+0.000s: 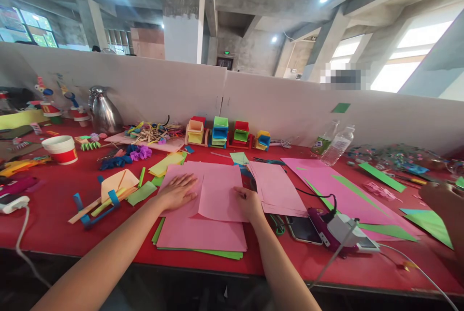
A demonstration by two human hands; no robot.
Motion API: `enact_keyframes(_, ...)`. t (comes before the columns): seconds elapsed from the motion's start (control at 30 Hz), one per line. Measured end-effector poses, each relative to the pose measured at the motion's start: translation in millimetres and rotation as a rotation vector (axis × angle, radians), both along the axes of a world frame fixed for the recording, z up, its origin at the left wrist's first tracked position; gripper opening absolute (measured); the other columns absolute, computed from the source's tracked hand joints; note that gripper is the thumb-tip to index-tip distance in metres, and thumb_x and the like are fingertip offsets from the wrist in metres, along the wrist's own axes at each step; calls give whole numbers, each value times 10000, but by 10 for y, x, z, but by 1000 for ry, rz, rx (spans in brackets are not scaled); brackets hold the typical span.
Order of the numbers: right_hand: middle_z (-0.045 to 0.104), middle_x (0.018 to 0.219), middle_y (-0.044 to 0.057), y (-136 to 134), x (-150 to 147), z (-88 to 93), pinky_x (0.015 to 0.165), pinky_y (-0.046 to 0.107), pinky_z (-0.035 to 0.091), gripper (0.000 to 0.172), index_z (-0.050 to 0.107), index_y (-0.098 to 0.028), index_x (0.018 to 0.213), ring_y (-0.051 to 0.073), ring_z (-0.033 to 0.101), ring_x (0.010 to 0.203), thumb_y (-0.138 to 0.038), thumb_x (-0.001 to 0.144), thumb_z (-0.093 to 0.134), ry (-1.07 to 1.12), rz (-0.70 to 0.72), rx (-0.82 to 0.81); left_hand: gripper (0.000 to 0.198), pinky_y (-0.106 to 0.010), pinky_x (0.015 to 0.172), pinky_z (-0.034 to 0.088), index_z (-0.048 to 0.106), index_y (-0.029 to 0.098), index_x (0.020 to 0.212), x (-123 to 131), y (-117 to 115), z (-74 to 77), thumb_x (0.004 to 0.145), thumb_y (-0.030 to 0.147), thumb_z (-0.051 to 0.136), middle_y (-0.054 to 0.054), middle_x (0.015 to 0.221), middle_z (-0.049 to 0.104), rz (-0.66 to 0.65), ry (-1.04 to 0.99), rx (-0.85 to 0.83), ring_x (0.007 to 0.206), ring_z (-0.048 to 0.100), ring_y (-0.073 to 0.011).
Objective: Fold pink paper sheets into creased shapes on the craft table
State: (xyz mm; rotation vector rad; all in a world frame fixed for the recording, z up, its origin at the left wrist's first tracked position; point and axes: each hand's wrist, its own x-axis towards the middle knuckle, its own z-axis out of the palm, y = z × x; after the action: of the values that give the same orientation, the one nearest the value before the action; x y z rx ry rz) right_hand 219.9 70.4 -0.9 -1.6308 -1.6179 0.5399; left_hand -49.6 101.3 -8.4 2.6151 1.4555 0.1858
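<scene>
A pink sheet of paper point(222, 190) with a crease down it lies over a stack of pink paper point(203, 237), and green sheets point(228, 254) stick out from beneath. Flat on the left part of the top sheet rests my left hand point(180, 191), its fingers stretched out. My right hand point(248, 202) pinches the right edge of that sheet, thumb against curled fingers. Just right of it are more pink sheets point(277, 187), with a phone point(304, 229) partly under them. Left of the stack stands a small paper-and-stick model point(108, 197) with blue strips.
Small coloured paper boxes point(220, 133) line the white partition point(145, 79). A steel jug point(104, 110) and a paper cup point(61, 150) stand left. A power strip point(337, 231) with cables lies right, near plastic bottles point(339, 146). Another person's hand point(444, 204) is at far right.
</scene>
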Motion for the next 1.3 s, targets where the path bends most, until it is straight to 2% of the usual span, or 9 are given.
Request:
enact_keyframes(0.33,682,969,89,-42,-28,44,803,298,462,302,661,-141,971,205,622,914,-197,755,457,-50,-23,24,603,-425,1053,98,188,316,1375,4,-16,30,847,604,142,-16,1467,124,-18,-2,-3,1334,93,-224)
enact_keyframes(0.5,684,966,86,-41,-39,43,788,296,461,311,667,-149,957,207,627,894,-155,739,446,-81,-36,21,615,-424,1053,102,201,295,1376,1,-26,45,848,603,142,-28,1466,128,-13,6,-7,1333,98,-228)
enact_keyframes(1.0,684,945,72,-21,5,20,773,306,461,306,662,-171,947,199,621,873,-199,737,441,-50,-57,57,643,-397,1061,93,215,261,1379,-15,13,3,840,609,186,-17,1459,164,-16,-16,10,1332,112,-220)
enact_keyframes(1.07,677,960,69,-30,4,36,771,308,462,326,640,-168,1006,194,619,856,-238,751,449,-29,-36,68,676,-390,1058,113,246,215,1372,-12,17,18,829,616,231,-52,1450,207,10,-40,54,1322,154,-231)
enact_keyframes(1.13,668,986,67,-45,-3,61,766,304,465,367,612,-164,1066,192,616,846,-291,744,489,-8,-2,71,676,-372,1046,164,339,168,1329,-1,12,56,822,610,277,-94,1403,315,43,-83,123,1285,252,-241)
enact_keyframes(1.23,643,1056,63,-70,-21,94,800,299,458,422,592,-172,1102,198,600,916,-306,703,558,16,43,65,578,-333,1000,264,487,191,1211,14,-12,119,833,584,293,-82,1273,482,46,-123,168,1183,402,-223)
enact_keyframes(1.3,629,1092,54,-79,-31,104,842,305,441,413,595,-187,1097,198,582,973,-283,696,567,26,62,64,578,-323,990,282,494,215,1206,14,-30,134,823,600,297,-63,1270,489,22,-118,144,1174,415,-216)
